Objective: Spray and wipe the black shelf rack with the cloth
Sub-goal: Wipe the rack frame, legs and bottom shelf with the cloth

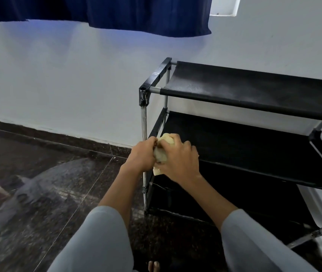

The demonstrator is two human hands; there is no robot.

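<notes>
Gripping the yellow cloth (161, 152) between my left hand (141, 154) and right hand (179, 160), I pressed it against the black shelf rack's (254, 89) front post (143, 122).

Probably a home: curtain (136, 14), shelf rack (254, 91)

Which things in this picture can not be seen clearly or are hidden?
Head view:
- Cloth: mostly covered by the left hand and right hand.
- Front post: its middle is behind the hands.
- Black shelf rack: right end cut off by the frame edge.
- Spray bottle: not in view.
- Floor: blurred at left.
</notes>
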